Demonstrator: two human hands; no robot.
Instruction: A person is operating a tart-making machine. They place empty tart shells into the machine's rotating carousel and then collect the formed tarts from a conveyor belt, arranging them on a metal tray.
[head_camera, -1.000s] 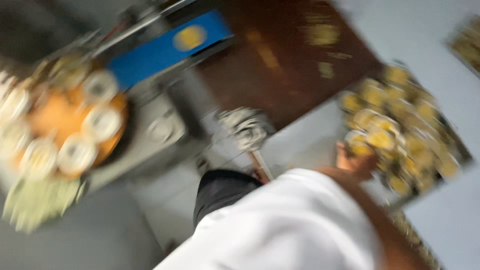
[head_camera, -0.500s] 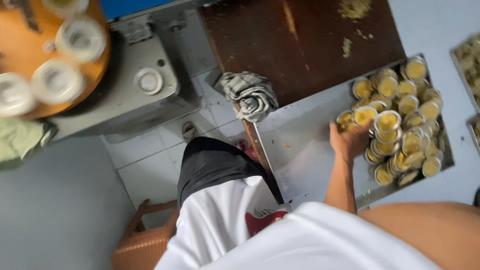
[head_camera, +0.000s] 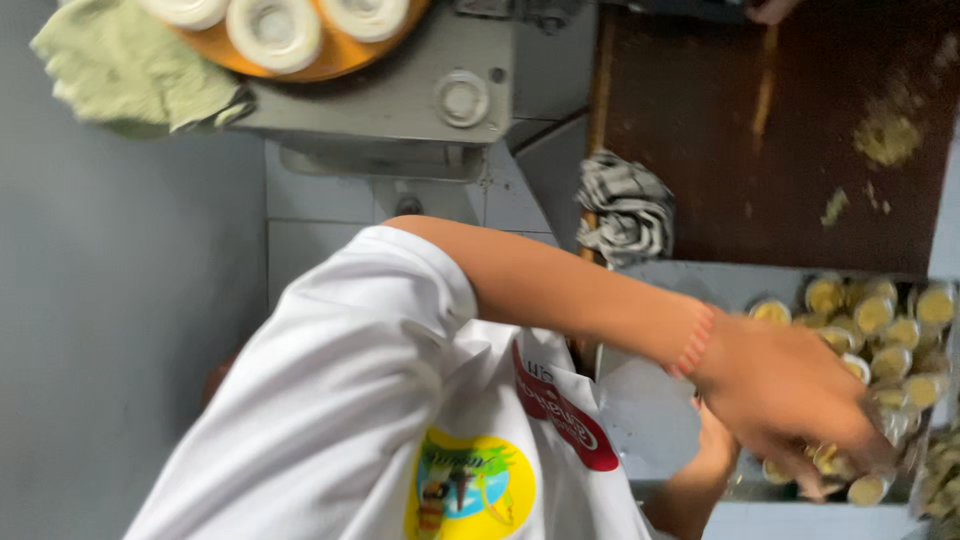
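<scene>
A brown counter (head_camera: 760, 130) stands beside a metal tray (head_camera: 660, 290) crowded with small yellow-filled cups (head_camera: 890, 330). The nearer hand, apparently the left hand (head_camera: 780, 385), reaches over the cups, fingers (head_camera: 850, 445) curled down among them, grip blurred. The right hand (head_camera: 715, 440) lies beneath it, fingers hidden. A striped rag (head_camera: 625, 205) sits near.

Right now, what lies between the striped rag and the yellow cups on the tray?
In the head view, only bare metal tray lies between the striped rag and the nearest yellow cups; nothing else sits in that stretch.
</scene>
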